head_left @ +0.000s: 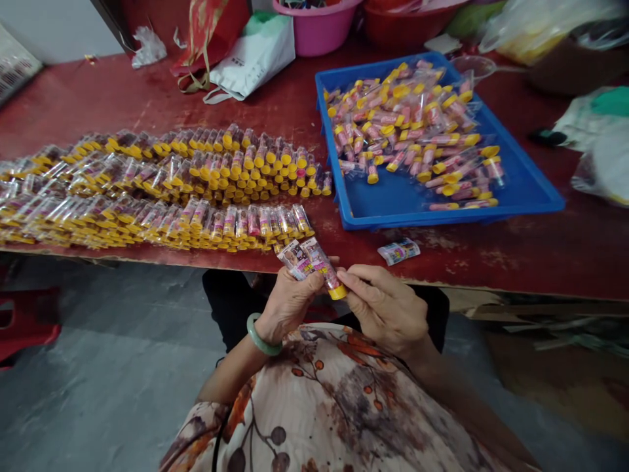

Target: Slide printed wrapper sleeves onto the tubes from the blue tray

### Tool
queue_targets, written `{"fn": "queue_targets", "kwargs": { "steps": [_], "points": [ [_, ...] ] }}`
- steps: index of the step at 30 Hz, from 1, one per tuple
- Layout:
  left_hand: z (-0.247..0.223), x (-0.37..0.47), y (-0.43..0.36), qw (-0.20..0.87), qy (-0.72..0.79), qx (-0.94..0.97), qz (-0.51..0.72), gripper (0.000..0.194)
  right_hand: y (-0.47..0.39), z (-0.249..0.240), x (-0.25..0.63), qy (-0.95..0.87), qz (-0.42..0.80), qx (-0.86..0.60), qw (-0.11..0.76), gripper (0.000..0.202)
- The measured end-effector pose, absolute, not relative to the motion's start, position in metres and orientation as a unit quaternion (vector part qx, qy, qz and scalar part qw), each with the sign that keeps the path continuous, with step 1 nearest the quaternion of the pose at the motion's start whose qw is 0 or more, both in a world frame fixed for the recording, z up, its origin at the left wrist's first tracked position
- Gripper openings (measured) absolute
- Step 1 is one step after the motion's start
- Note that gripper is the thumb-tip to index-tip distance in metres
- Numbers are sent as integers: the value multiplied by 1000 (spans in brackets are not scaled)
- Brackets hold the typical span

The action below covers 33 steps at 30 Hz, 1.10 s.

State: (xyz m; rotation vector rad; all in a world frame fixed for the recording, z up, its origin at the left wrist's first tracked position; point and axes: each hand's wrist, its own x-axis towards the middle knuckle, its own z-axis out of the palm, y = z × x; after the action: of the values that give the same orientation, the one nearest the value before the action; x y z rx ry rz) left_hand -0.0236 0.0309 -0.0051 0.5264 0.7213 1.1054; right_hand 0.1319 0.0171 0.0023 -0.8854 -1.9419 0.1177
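My left hand (287, 301), with a green bangle at its wrist, is closed on a clear tube with a yellow cap (322, 267) and on printed plastic sleeves (295, 257) beside it. A printed sleeve seems to be around the tube, which tilts with its cap toward me. At the capped end, the fingers of my right hand (388, 305) are closed on the tube. Both hands are above my lap, by the table's front edge. More printed sleeves (399, 251) lie on the table to the right, beyond my right hand.
Rows of stacked yellow-capped tubes (196, 177) cover the left of the red table (521, 255). A blue tray (452, 219) holds a loose pile of pink-filled tubes. Behind stand a pink basin (319, 29) and bags (260, 56). A red stool (29, 318) is at lower left.
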Motion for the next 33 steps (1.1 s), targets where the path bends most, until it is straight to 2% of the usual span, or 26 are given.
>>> {"fn": "queue_targets", "kwargs": {
  "steps": [5, 11, 26, 33],
  "points": [
    [-4, -20, 26, 770, 331, 239, 490, 48, 17, 1, 122, -733, -17, -394, 554, 29],
    [-2, -19, 24, 772, 344, 237, 479, 55, 16, 7, 118, -732, -24, -395, 555, 28],
    [-5, -18, 22, 771, 355, 247, 468, 56, 15, 8, 115, -716, -57, -425, 551, 27],
    [-3, -16, 24, 767, 343, 237, 488, 50, 18, 5, 115, -724, -66, -420, 543, 31]
  ]
}}
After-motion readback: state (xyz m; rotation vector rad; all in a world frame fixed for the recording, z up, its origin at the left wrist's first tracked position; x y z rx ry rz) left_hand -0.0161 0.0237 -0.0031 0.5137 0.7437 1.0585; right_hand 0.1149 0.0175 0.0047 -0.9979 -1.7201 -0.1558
